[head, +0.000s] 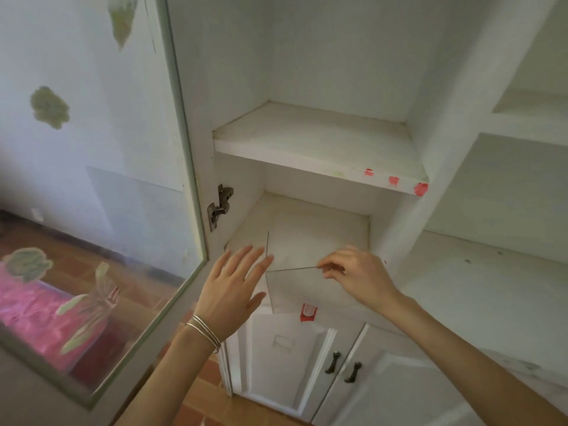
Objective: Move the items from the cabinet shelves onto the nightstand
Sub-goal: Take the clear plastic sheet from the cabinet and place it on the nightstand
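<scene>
A clear, flat sheet (295,292) with a red label (308,312) on its lower edge stands tilted at the front of the lower cabinet shelf (310,226). My right hand (358,276) pinches the sheet's thin top edge between thumb and fingers. My left hand (233,287), with bracelets on the wrist, is open with fingers spread beside the sheet's left edge; I cannot tell whether it touches. The upper shelf (307,136) holds nothing that I can see. The nightstand is out of view.
The glass cabinet door (101,195) stands open at the left, decorated with green stickers. Below the shelves are white cupboard doors with dark handles (333,362). More white open shelves (491,272) lie to the right. Red marks dot the upper shelf's front edge.
</scene>
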